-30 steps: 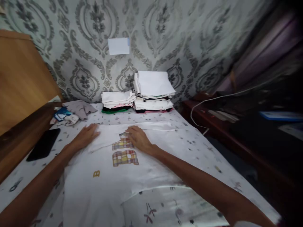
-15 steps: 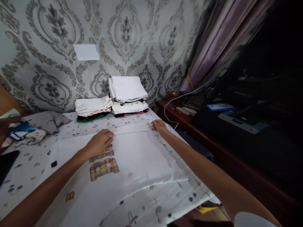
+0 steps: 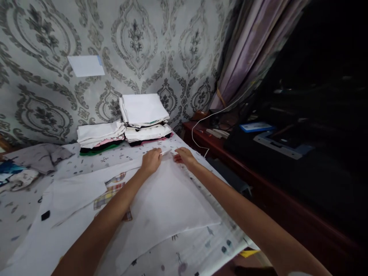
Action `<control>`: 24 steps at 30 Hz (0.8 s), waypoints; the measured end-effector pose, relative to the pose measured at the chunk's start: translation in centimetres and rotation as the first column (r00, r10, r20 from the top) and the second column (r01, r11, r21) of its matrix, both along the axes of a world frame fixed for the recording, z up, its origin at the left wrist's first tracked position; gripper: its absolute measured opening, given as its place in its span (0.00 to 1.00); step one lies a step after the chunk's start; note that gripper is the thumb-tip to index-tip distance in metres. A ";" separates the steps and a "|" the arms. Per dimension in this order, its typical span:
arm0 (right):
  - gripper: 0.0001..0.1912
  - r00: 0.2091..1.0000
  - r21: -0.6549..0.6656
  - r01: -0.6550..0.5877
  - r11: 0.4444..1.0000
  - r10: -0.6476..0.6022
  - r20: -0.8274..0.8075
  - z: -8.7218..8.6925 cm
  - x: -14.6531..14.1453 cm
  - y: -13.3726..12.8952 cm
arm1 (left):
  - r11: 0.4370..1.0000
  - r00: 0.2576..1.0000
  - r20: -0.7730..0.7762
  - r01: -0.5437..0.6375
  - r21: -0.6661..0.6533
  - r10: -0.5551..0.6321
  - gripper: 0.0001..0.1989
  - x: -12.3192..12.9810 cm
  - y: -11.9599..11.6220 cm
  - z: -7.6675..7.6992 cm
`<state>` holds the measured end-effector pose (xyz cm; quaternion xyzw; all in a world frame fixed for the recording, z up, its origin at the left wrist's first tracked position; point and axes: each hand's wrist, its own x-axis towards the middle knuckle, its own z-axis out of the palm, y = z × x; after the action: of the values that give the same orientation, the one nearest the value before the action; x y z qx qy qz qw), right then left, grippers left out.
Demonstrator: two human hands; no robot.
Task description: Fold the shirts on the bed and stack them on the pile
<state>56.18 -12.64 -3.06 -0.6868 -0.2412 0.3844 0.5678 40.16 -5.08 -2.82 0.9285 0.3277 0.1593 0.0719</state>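
A white shirt (image 3: 166,199) with plaid patches lies spread over the patterned cloth on the table. Near its far edge, my left hand (image 3: 151,160) is closed on the shirt fabric, which is lifted slightly there. My right hand (image 3: 184,157) is just to the right, its fingers curled at the shirt's far right corner; whether they grip the fabric is unclear. A small gap separates the two hands. My left forearm covers part of the plaid patches (image 3: 109,195).
Two stacks of folded clothes, a lower one (image 3: 100,134) and a taller one (image 3: 145,109), stand by the wall. Crumpled clothes (image 3: 37,159) lie at the left. A white cable (image 3: 193,132) and dark red furniture (image 3: 258,184) are at the right.
My left hand has moved right along the shirt's far edge, close to my right hand, raising and folding the fabric. The view has shifted a little to the right.
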 end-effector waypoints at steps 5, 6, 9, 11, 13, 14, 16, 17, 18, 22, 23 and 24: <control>0.09 0.995 -0.015 -0.080 0.997 0.078 -0.061 0.3 -0.3 2.7 | 0.999 0.999 0.027 0.023 -0.049 -0.022 0.10 -0.1 -1.5 0.6; 0.09 0.995 -0.016 -0.083 0.996 0.082 -0.055 0.2 -0.2 3.2 | 0.996 0.998 0.022 0.055 -0.064 -0.054 0.09 -0.4 -1.8 0.6; 0.10 0.997 -0.034 -0.076 0.997 0.076 -0.011 -0.5 0.3 4.6 | 0.982 0.985 0.043 0.169 -0.083 -0.166 0.11 -3.2 -1.3 0.4; 0.17 0.996 -0.053 -0.082 0.995 0.083 0.021 -1.1 0.7 5.1 | 0.984 0.983 0.083 0.168 -0.066 -0.162 0.13 -7.0 0.3 0.4; 0.20 0.994 -0.068 -0.098 0.993 0.102 0.049 -1.6 1.0 5.5 | 0.998 0.996 0.087 0.039 -0.049 -0.035 0.14 -12.0 2.7 0.7; 0.20 0.992 -0.074 -0.105 0.992 0.110 0.065 -1.8 1.1 5.6 | 0.998 0.996 0.059 -0.059 -0.037 0.061 0.14 -14.7 3.9 0.9; 0.19 0.987 -0.082 -0.106 0.991 0.114 0.111 -2.0 1.2 5.7 | 0.974 0.973 -0.019 -0.228 0.013 0.228 0.12 -19.6 6.0 1.0; 0.18 0.984 -0.083 -0.099 0.992 0.110 0.141 -2.1 1.1 5.8 | 0.958 0.956 -0.060 -0.285 0.045 0.287 0.13 -21.6 6.8 0.8; 0.18 0.979 -0.081 -0.088 0.993 0.101 0.177 -2.2 1.1 5.8 | 0.947 0.943 -0.089 -0.314 0.069 0.319 0.14 -23.3 7.3 0.5; 0.14 0.940 -0.038 -0.012 0.999 0.024 0.341 -2.9 0.9 5.9 | 0.921 0.913 -0.135 -0.368 0.131 0.384 0.14 -26.6 8.1 -1.2; 0.13 0.925 -0.029 0.007 1.000 0.004 0.379 -3.1 1.0 5.9 | 0.913 0.906 -0.134 -0.383 0.143 0.401 0.13 -26.8 8.0 -1.6; 0.12 0.910 -0.023 0.022 0.999 -0.011 0.414 -3.3 1.0 5.9 | 0.905 0.899 -0.133 -0.397 0.153 0.417 0.12 -27.0 8.0 -1.9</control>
<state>57.18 -6.71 -6.38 -0.7622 -0.3448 0.2288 0.4978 13.20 2.95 -4.72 0.8519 0.5089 0.1145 -0.0469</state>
